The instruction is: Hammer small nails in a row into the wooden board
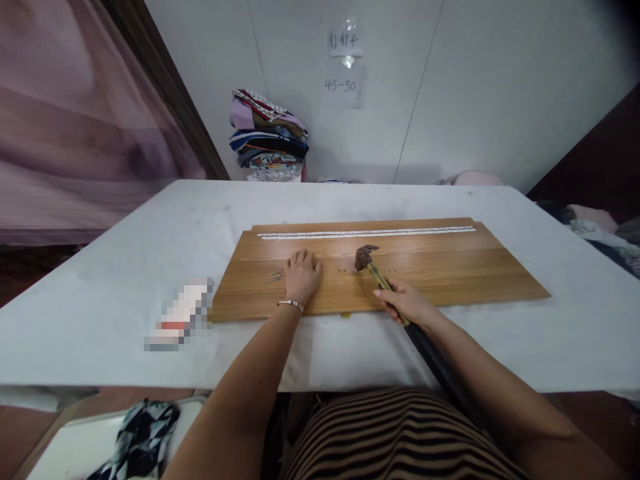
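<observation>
My right hand [403,300] is wrapped round the handle of a claw hammer [376,272], whose rusty head rests on or just over a wooden board [450,267]. The long dark grip runs back beneath my forearm. Flat on the board, to the left of the hammer, lies my left hand [303,275] with its fingers stretched out. A small pile of nails [275,276] is beside it on the left. Several small dark marks or nail heads run in a row near the hammer head; which they are I cannot tell.
Two white measuring strips [367,233] lie along the board's far edge. The board sits on a white-covered table [125,267], with a blurred-out flat object [183,313] to its left. Folded clothes [270,137] are stacked by the wall behind. A patterned cloth [143,433] lies at lower left.
</observation>
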A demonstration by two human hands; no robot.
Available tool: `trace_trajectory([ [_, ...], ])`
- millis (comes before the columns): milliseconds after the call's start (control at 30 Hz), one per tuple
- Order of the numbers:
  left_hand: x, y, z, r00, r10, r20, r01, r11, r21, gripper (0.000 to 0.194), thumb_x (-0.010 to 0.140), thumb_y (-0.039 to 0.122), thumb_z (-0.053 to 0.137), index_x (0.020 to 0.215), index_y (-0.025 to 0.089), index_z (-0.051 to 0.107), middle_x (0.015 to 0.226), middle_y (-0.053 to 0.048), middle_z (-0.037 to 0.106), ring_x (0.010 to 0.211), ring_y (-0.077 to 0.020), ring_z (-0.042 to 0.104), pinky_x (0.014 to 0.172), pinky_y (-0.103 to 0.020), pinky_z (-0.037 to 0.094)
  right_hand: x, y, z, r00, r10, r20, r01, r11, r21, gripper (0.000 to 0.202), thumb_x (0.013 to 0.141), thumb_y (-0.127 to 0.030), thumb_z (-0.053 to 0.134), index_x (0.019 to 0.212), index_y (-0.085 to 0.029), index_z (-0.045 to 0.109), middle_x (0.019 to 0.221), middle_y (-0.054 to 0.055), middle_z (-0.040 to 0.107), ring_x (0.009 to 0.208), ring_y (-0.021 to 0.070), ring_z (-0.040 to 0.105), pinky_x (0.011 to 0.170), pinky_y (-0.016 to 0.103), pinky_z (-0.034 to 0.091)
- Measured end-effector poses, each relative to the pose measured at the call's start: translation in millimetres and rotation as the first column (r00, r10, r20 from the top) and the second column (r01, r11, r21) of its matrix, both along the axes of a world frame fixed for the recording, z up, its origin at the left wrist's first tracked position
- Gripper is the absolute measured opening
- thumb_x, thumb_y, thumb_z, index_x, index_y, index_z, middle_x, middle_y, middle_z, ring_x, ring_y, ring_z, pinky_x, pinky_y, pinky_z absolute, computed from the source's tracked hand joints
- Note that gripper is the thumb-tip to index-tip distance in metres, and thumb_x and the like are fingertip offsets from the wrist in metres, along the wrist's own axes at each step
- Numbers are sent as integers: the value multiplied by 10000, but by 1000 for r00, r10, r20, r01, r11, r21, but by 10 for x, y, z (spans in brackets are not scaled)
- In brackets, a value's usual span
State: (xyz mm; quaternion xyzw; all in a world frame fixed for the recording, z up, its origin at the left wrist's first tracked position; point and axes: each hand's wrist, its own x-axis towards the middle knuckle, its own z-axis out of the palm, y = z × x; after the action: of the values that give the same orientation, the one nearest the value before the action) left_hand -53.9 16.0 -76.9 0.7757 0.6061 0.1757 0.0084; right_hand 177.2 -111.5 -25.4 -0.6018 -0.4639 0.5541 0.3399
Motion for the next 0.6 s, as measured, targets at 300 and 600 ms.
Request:
trace_trajectory([
  [300,-2,-3,7,1000,3,-4,-3,1000,-3,298,916,355,427,1087,225,634,1334,-112,584,1252,-281,471,1041,-453,356,-6,-3,29,1000,12,-6,-12,1000,10,309,757,-465,604,706,-236,402,402,-119,429,297,52,333,306,176,283],
  [600,2,-4,16,1000,9,-8,-9,1000,-1,286,909,344,442,1079,220,636,1344,-112,583,1258,-279,473,1041,-452,363,-21,-3,48,1000,-12,0,12,1000,6,318,739,-478,609,713,-236,405,393,-119,433,295,54,335,304,171,285],
])
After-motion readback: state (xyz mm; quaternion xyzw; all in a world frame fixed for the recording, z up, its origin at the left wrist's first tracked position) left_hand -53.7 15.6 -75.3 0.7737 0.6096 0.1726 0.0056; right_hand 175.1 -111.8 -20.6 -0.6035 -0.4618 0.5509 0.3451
